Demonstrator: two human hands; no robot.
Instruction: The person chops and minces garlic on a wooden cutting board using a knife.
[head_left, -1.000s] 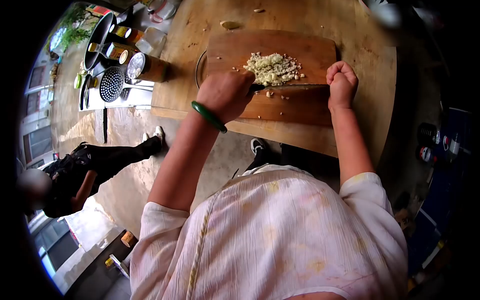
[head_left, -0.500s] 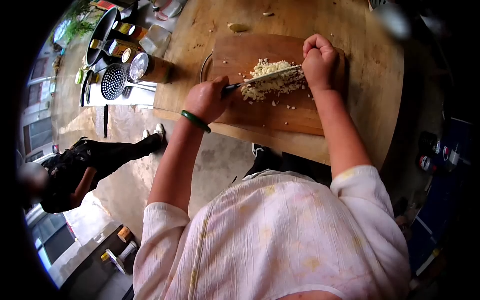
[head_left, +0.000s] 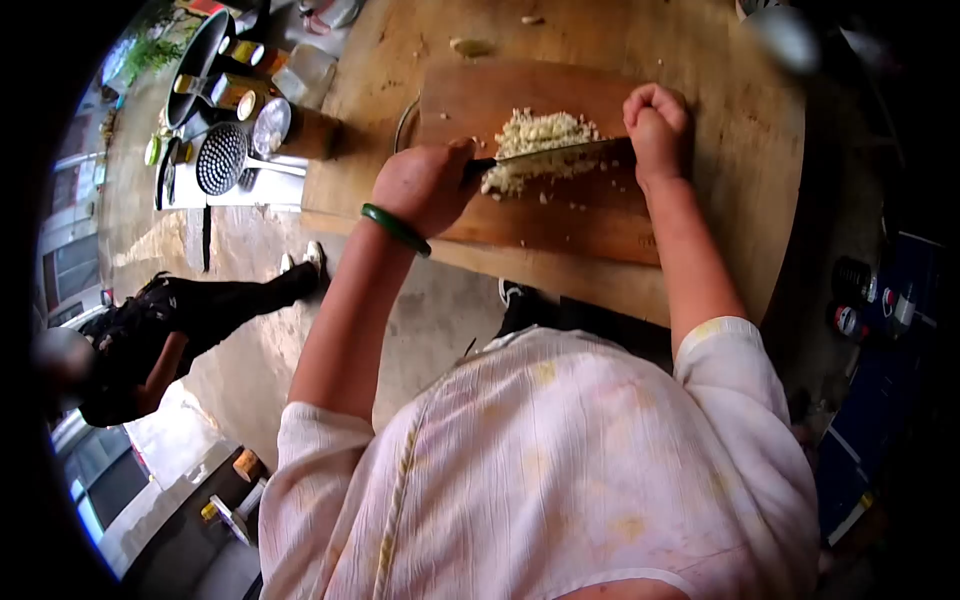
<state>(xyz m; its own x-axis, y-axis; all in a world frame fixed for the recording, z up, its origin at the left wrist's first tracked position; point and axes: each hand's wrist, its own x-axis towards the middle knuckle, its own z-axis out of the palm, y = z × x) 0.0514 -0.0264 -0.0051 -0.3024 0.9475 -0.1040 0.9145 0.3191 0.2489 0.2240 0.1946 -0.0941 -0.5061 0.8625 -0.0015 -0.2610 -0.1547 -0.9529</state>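
Observation:
My left hand [head_left: 425, 185], with a green bangle at its wrist, is wrapped round the black handle of a kitchen knife [head_left: 565, 152]. My right hand [head_left: 658, 130] is closed at the far end of the blade and appears to grip its tip, which its fingers hide. Under and behind the blade lies a heap of finely chopped white pieces [head_left: 540, 130] that looks like garlic. The heap rests on a wooden cutting board [head_left: 470, 92], with small bits scattered around it.
The board lies on a wooden table [head_left: 740, 200]. To the left are a skimmer [head_left: 221, 160], a jar [head_left: 310, 133], several bottles and a black pan [head_left: 203, 60]. A person in dark clothes [head_left: 190, 320] stands at the left. A flat piece [head_left: 471, 47] lies beyond the board.
Both hands have moved slightly right with the knife. The blade now lies nearer the front of the chopped heap, and more of the heap shows behind it.

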